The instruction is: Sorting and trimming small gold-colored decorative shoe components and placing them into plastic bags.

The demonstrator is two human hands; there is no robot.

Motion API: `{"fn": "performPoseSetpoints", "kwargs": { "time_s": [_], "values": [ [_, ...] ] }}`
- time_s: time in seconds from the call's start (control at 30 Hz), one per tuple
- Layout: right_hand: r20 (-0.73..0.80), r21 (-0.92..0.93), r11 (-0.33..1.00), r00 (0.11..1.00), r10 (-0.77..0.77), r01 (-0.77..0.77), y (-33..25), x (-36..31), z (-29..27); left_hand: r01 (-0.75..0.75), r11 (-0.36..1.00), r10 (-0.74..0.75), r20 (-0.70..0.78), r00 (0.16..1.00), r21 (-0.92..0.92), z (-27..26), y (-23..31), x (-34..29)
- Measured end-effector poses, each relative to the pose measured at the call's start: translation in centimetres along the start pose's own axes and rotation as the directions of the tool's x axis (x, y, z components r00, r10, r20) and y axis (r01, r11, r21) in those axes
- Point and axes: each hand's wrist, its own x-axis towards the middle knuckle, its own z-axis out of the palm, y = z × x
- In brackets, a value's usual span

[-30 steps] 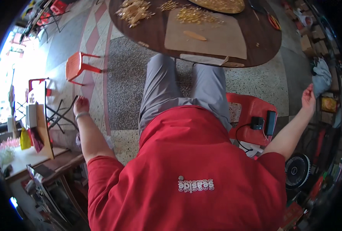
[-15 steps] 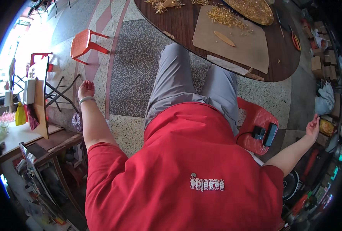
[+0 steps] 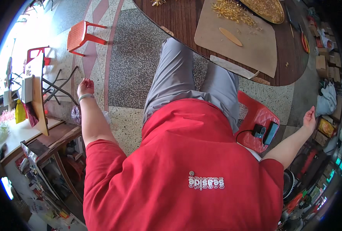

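My left hand (image 3: 85, 87) is held out to the side over the floor, its fingers curled in and nothing seen in them. A pale band (image 3: 86, 96) circles that wrist. Out at the far right is my right hand (image 3: 309, 118), fingers loosely bent and partly apart, with no object visible in it. In the view it lies close to a grey plastic bag (image 3: 327, 98), apparently not touching it. Ahead of my knees stands a dark round table (image 3: 175, 19). On it lie a brown board (image 3: 217, 52), a flat pointed wooden stick (image 3: 230, 37) and a heap of clear yellowish pieces (image 3: 232, 12).
A tray (image 3: 264, 8) of similar pieces sits at the table's far side, with orange-handled scissors or pliers (image 3: 305, 42) near its right edge. An orange stool (image 3: 78, 37) stands left. Beside me, a red chair (image 3: 252, 111) carries dark devices. Boxes (image 3: 322, 66) line the right.
The view has shifted a little, so the table and stool sit differently in it. Both arms stay spread out to the sides; the right hand appears slightly higher.
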Motion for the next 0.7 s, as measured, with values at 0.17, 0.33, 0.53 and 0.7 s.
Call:
{"fn": "performPoseSetpoints", "kwargs": {
  "time_s": [0.17,0.33,0.53,0.7],
  "values": [
    [0.079,-0.063,0.998,0.997,-0.025,0.030,-2.1,-0.5,-1.5,0.002,1.000,-0.002,-0.040,0.999,0.018,0.7,-0.7,0.5],
    [-0.019,-0.171,0.982,0.996,-0.087,0.082,-3.2,-0.5,-1.9,-0.010,1.000,0.011,-0.024,1.000,0.013,0.7,-0.6,0.0],
    [0.041,-0.236,0.972,0.999,-0.008,0.017,-5.4,-1.1,-2.6,-0.061,0.997,0.061,0.006,0.998,-0.038,0.8,-0.1,-2.2],
    [0.164,-0.156,0.987,0.984,0.063,-0.037,-10.6,1.1,-9.9,0.085,0.994,-0.100,0.251,0.963,0.069,0.7,2.2,-2.1]
  ]
}}
